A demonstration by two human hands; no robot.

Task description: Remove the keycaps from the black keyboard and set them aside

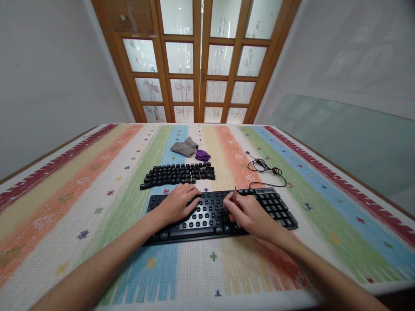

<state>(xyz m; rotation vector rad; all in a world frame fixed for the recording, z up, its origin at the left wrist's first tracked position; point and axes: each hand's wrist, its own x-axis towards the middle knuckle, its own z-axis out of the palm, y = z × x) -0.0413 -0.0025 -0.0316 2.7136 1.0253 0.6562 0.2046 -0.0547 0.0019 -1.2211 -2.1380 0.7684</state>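
Observation:
A black keyboard [197, 233] lies across the striped tablecloth, its left and middle part bare of keycaps, with keys still on at the right. My left hand [181, 202] rests flat on its upper left part, fingers stretched out. Over the right-middle part, my right hand [244, 211] is closed round a thin brown stick-like tool [235, 192], whose tip end is hidden by the fingers. Behind the keyboard, loose black keycaps [173, 175] are laid out in rows much like a keyboard's layout.
A grey cloth [185, 148] and a small purple cloth [202, 155] lie beyond the keycaps. The coiled black cable [267, 167] sits behind the keyboard at the right. Wood-framed glass doors [200, 82] stand past the table's far edge, with walls on both sides.

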